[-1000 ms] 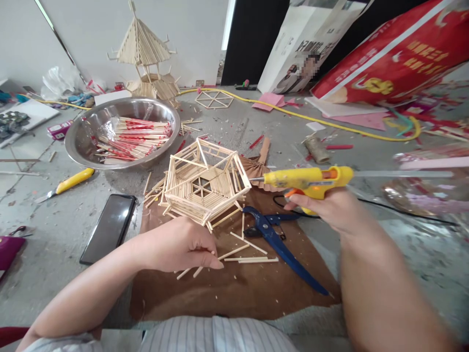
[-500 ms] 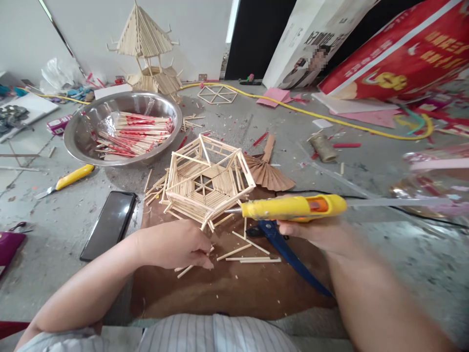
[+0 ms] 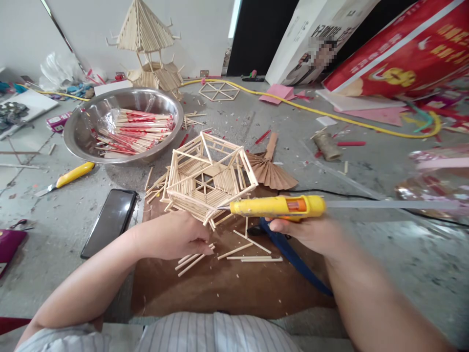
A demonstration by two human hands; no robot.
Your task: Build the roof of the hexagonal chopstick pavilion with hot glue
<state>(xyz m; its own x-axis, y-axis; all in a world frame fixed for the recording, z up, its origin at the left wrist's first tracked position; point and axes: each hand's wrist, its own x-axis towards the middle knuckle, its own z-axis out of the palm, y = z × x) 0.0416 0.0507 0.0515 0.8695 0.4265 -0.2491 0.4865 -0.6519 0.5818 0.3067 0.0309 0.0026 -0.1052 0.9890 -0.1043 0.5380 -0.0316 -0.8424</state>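
A yellow hot glue gun (image 3: 278,207) with a blue trigger is gripped in my right hand (image 3: 306,232). Its metal nozzle points left and meets, or nearly meets, the front corner of a six-sided wooden stick frame (image 3: 200,195). A clear glue stick sticks out of the gun's back. My left hand (image 3: 186,237) is closed with fingers curled at the frame's front left edge; what they hold is hidden. Loose wooden sticks (image 3: 192,264) lie just below that hand, and more short sticks (image 3: 252,252) rest on the brown mat (image 3: 234,293).
A steel bowl (image 3: 176,115) with bundled sticks stands at the back left, before a stick pagoda (image 3: 146,44). A phone (image 3: 110,222) and a yellow utility knife (image 3: 75,175) lie left. A folded paper fan (image 3: 273,168), a twine roll (image 3: 326,145) and a black cord (image 3: 351,195) are right.
My right hand has brought the glue gun leftward, its nozzle now at the frame's front corner. My left hand has shifted slightly up, uncovering more of the loose sticks.
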